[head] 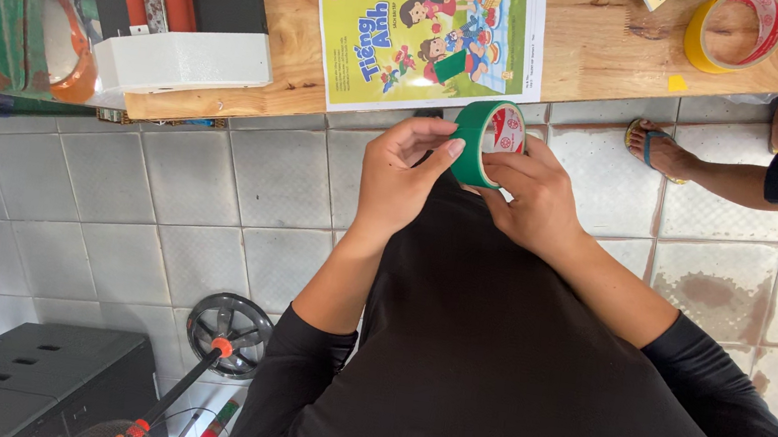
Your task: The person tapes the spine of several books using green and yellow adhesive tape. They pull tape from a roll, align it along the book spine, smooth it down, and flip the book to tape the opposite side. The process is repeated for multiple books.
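Both hands hold a green tape roll (479, 140) in front of the person's chest, just below the edge of the wooden table (602, 46). Left hand (401, 178) curls round the roll's left side, thumb and forefinger pinched on its outer green face (fingertips right at the edge). Right hand (534, 200) cups it from the right, fingers closed on the rim & the red-and-white core label. The roll stands on edge, tilted, w/ its hole facing right.

On the table: a yellow-green children's book (424, 28) directly above the hands, a yellow tape roll (734, 32) far right. Another person's sandalled foot (657, 149) rests on the tiled floor (212, 195) near the right hand.
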The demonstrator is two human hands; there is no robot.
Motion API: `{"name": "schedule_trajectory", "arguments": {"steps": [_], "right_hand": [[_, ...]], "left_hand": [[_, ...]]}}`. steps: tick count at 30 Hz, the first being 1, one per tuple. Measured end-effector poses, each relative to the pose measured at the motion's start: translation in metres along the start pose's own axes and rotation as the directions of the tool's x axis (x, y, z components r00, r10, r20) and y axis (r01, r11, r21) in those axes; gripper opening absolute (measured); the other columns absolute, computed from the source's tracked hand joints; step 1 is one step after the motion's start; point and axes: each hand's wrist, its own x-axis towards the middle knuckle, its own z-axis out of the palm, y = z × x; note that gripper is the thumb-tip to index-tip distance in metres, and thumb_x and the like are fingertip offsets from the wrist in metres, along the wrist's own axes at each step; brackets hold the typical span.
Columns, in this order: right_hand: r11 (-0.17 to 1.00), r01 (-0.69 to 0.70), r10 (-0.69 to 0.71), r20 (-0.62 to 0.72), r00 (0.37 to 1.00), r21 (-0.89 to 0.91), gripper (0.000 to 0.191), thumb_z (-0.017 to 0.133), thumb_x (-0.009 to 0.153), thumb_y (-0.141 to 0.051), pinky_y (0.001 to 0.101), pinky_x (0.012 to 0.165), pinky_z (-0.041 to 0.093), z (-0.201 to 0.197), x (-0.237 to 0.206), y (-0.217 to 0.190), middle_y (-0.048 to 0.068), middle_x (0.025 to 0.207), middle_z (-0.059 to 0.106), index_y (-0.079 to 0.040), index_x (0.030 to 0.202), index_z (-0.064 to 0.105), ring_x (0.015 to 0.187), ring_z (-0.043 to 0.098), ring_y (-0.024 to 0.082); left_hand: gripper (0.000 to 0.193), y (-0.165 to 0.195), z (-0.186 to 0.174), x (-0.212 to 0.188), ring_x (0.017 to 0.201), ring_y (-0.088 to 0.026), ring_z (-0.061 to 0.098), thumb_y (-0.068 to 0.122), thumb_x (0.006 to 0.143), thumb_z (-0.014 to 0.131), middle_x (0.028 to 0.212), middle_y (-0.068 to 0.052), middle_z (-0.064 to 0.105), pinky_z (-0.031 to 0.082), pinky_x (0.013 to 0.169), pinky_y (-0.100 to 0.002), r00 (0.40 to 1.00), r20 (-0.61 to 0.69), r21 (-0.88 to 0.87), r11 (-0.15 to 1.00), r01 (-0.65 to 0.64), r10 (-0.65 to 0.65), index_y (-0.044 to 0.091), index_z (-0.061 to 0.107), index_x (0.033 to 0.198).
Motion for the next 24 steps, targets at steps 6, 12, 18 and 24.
{"name": "schedule_trajectory", "arguments": {"steps": [6,12,18,24], "right_hand": [[0.999,0.040,-0.038,0.077,0.996,-0.020,0.029,0.085,0.073,-0.004,0.0406,0.090,0.057,-0.003,0.002,-0.003,0.006,0.106,0.075,-0.006,0.100,0.074,0.105,0.068,0.034],[0.998,-0.004,-0.012,0.223,0.975,0.069,0.028,0.081,0.082,-0.013,0.0419,0.084,0.056,-0.008,-0.001,-0.004,0.011,0.105,0.073,-0.005,0.107,0.071,0.099,0.069,0.034],[0.972,-0.234,0.229,0.298,0.927,-0.021,0.031,0.076,0.091,-0.030,0.0480,0.066,0.055,0.012,-0.005,0.008,0.019,0.085,0.071,-0.003,0.104,0.071,0.076,0.069,0.041],[0.940,-0.311,0.340,0.352,0.872,-0.138,0.037,0.070,0.095,-0.039,0.0512,0.058,0.052,0.015,-0.011,0.035,0.019,0.066,0.065,-0.003,0.103,0.068,0.063,0.066,0.043]], "left_hand": [[0.018,-0.017,-0.024,0.005,0.092,-0.011,0.070,0.007,0.095,0.076,0.100,-0.007,0.076,0.056,0.086,-0.026,0.980,0.002,-0.115,0.973,0.198,-0.199,-0.005,0.073,0.107],[0.022,-0.028,-0.041,0.002,0.093,-0.008,0.064,0.018,0.102,0.067,0.099,-0.003,0.073,0.051,0.085,-0.024,0.981,-0.015,0.174,0.966,0.194,-0.194,-0.003,0.070,0.109],[0.022,-0.040,-0.029,-0.008,0.090,-0.011,0.063,0.022,0.109,0.058,0.102,-0.001,0.065,0.052,0.081,-0.026,0.957,-0.224,0.447,0.892,-0.067,0.184,0.000,0.062,0.110],[0.019,-0.041,-0.028,-0.001,0.079,-0.009,0.061,0.017,0.104,0.066,0.090,-0.004,0.068,0.048,0.070,-0.025,0.980,-0.185,0.028,0.997,0.075,-0.069,0.000,0.063,0.113]]}}
